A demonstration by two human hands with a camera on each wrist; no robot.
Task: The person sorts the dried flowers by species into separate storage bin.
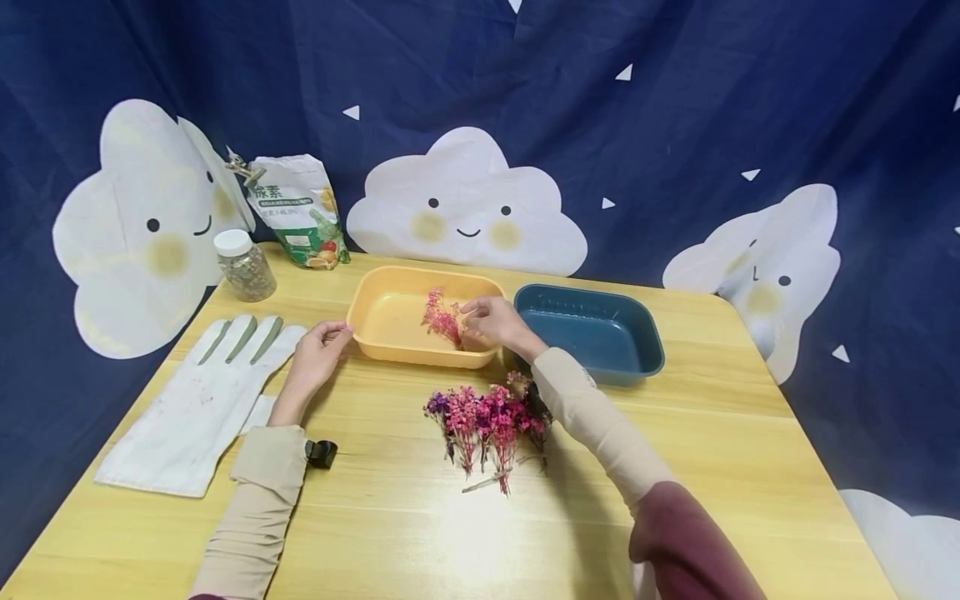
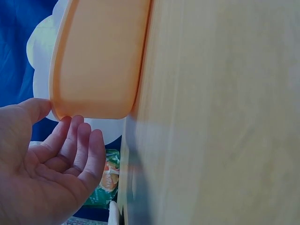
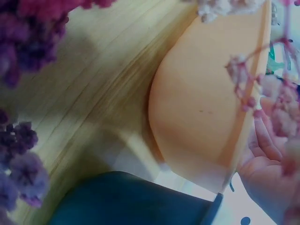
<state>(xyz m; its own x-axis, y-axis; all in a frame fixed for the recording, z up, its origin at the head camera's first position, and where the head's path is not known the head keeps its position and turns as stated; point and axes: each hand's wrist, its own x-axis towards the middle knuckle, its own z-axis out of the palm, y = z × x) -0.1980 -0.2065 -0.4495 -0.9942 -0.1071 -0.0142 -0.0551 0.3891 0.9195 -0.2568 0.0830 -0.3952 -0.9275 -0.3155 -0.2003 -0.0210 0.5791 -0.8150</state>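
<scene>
My left hand [image 1: 318,357] pinches the rim of the yellow tub [image 1: 412,357] at 9 o'clock. My right hand [image 1: 495,319], part-curled at 3 o'clock, adjoins the pink sprig [image 1: 441,322] inside; hold undetermined. Sprig judged light, brittle: grasp stems, towards 5 o'clock.

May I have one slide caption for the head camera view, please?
Left hand touching a yellow tray, right hand over it beside pink flowers, more flowers on the table.
</scene>
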